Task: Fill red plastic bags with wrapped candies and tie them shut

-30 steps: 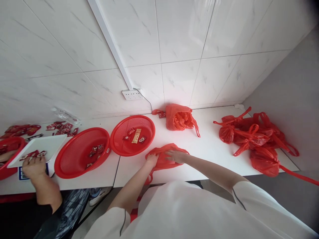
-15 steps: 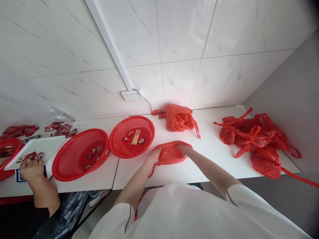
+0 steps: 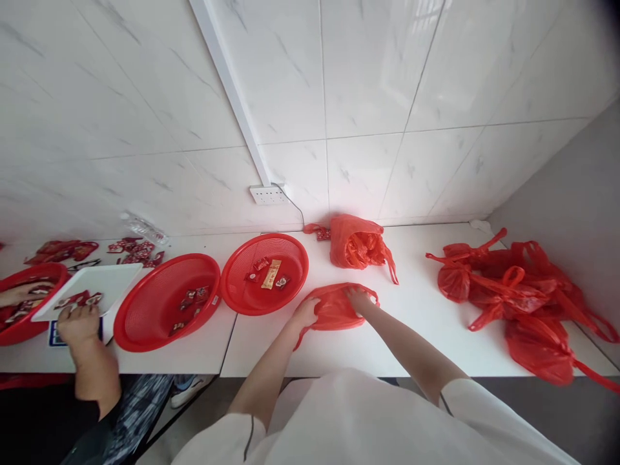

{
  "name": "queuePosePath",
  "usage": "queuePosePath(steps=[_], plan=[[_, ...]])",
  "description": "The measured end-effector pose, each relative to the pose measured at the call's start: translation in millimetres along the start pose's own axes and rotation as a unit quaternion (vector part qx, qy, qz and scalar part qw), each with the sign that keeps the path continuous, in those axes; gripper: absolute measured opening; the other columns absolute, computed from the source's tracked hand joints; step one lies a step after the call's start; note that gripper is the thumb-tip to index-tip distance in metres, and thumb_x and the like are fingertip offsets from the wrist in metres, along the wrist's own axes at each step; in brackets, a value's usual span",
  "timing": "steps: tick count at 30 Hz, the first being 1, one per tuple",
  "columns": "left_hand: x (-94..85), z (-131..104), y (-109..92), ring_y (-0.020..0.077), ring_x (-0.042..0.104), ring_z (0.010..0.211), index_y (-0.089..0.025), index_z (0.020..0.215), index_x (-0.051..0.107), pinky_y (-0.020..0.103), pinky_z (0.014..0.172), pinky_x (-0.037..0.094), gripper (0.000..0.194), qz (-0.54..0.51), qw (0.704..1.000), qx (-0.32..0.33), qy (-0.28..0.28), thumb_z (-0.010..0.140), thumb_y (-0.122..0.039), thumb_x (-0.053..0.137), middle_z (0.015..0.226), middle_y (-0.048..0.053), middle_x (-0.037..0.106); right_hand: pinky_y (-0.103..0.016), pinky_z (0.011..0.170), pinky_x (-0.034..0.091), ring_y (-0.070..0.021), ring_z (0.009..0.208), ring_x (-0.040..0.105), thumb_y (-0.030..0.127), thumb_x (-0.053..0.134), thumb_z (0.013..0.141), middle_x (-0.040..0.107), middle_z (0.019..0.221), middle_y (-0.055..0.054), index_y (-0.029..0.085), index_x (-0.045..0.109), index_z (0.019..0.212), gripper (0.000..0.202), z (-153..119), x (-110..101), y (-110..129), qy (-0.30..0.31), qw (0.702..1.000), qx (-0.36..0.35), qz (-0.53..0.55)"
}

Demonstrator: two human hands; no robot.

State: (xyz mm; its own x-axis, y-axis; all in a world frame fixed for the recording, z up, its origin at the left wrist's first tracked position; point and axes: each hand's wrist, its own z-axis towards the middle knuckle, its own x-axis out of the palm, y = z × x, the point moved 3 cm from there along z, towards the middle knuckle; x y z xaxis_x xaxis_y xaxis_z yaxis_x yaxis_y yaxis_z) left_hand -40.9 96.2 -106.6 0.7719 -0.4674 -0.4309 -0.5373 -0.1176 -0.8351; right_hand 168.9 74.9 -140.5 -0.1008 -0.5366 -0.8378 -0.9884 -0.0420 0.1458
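A thin, slightly see-through red plastic carrier bag (image 3: 338, 312) lies low and wide on the white table (image 3: 271, 349), close to the edge nearest the person. Its soft film is wrinkled and spread sideways into a shallow oval, with the long rim slack and curved along the far side. The left hand (image 3: 307, 312) holds the left end, where a narrow strip of plastic trails down toward the near edge. The right hand (image 3: 359, 301) touches the right end, its fingertips partly hidden by the film; whether they grip is unclear. The bag is untied.
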Motion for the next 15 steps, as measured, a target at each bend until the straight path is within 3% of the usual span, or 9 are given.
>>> queuePosePath(steps=[2, 4, 5, 7, 9, 11, 15], plan=[[-2.9, -13.9, 2.9, 0.0295, 0.057, 0.122, -0.018, 0.105, 0.071, 0.040, 0.108, 0.039, 0.040, -0.046, 0.999, 0.007, -0.017, 0.066, -0.026, 0.079, 0.126, 0.015, 0.065, -0.057, 0.096, 0.047, -0.0413, 0.136, 0.038, -0.002, 0.067, 0.061, 0.034, 0.154, -0.020, 0.022, 0.032, 0.151, 0.099, -0.8, 0.3, 1.8, -0.006, 1.000, -0.002, -0.013], [-12.1, -28.2, 11.0, 0.0281, 0.061, 0.117, -0.016, 0.109, 0.068, 0.041, 0.102, 0.045, 0.039, -0.162, 0.985, -0.026, -0.052, 0.081, -0.042, 0.067, 0.125, 0.018, 0.064, -0.058, 0.096, 0.046, -0.0418, 0.138, 0.035, 0.001, 0.066, 0.063, 0.032, 0.155, -0.019, 0.023, 0.033, 0.150, 0.096, -1.0, 0.8, 3.1, -0.007, 1.000, -0.003, -0.021], [-18.9, -34.9, 16.8, 0.0279, 0.063, 0.113, -0.014, 0.109, 0.066, 0.041, 0.099, 0.047, 0.043, -0.246, 0.964, -0.058, -0.078, 0.085, -0.050, 0.059, 0.123, 0.020, 0.064, -0.059, 0.096, 0.046, -0.0421, 0.139, 0.034, 0.002, 0.067, 0.063, 0.031, 0.156, -0.018, 0.023, 0.033, 0.150, 0.096, -0.8, 1.2, 3.7, -0.006, 1.000, -0.003, -0.024], [-34.5, -45.9, 29.7, 0.0270, 0.066, 0.106, -0.011, 0.102, 0.065, 0.040, 0.093, 0.052, 0.050, -0.404, 0.895, -0.124, -0.143, 0.090, -0.057, 0.047, 0.116, 0.023, 0.066, -0.059, 0.096, 0.047, -0.0428, 0.139, 0.033, 0.002, 0.068, 0.062, 0.030, 0.156, -0.018, 0.024, 0.035, 0.150, 0.097, 0.2, 1.7, 4.9, -0.001, 1.000, -0.002, -0.029], [-50.5, -52.7, 40.2, 0.0248, 0.068, 0.099, -0.012, 0.092, 0.062, 0.037, 0.088, 0.055, 0.044, -0.462, 0.846, -0.168, -0.205, 0.093, -0.052, 0.043, 0.104, 0.022, 0.068, -0.058, 0.095, 0.048, -0.0431, 0.139, 0.034, 0.002, 0.069, 0.061, 0.031, 0.156, -0.018, 0.024, 0.036, 0.149, 0.097, 1.4, 1.8, 6.3, 0.003, 1.000, 0.000, -0.031], [-63.5, -55.3, 46.2, 0.0226, 0.069, 0.093, -0.014, 0.088, 0.059, 0.035, 0.084, 0.056, 0.030, -0.449, 0.840, -0.184, -0.244, 0.093, -0.040, 0.043, 0.093, 0.018, 0.069, -0.057, 0.094, 0.049, -0.0430, 0.138, 0.035, 0.003, 0.070, 0.060, 0.032, 0.155, -0.019, 0.024, 0.035, 0.149, 0.098, 2.5, 1.2, 8.0, 0.006, 0.999, 0.003, -0.031], [-73.2, -57.4, 47.1, 0.0227, 0.068, 0.091, -0.018, 0.087, 0.057, 0.033, 0.083, 0.057, 0.011, -0.392, 0.863, -0.170, -0.269, 0.086, -0.026, 0.049, 0.085, 0.011, 0.069, -0.059, 0.091, 0.050, -0.0434, 0.139, 0.034, 0.002, 0.071, 0.059, 0.032, 0.155, -0.019, 0.026, 0.033, 0.150, 0.102, 2.3, -0.2, 11.2, 0.014, 0.999, 0.008, -0.028]])
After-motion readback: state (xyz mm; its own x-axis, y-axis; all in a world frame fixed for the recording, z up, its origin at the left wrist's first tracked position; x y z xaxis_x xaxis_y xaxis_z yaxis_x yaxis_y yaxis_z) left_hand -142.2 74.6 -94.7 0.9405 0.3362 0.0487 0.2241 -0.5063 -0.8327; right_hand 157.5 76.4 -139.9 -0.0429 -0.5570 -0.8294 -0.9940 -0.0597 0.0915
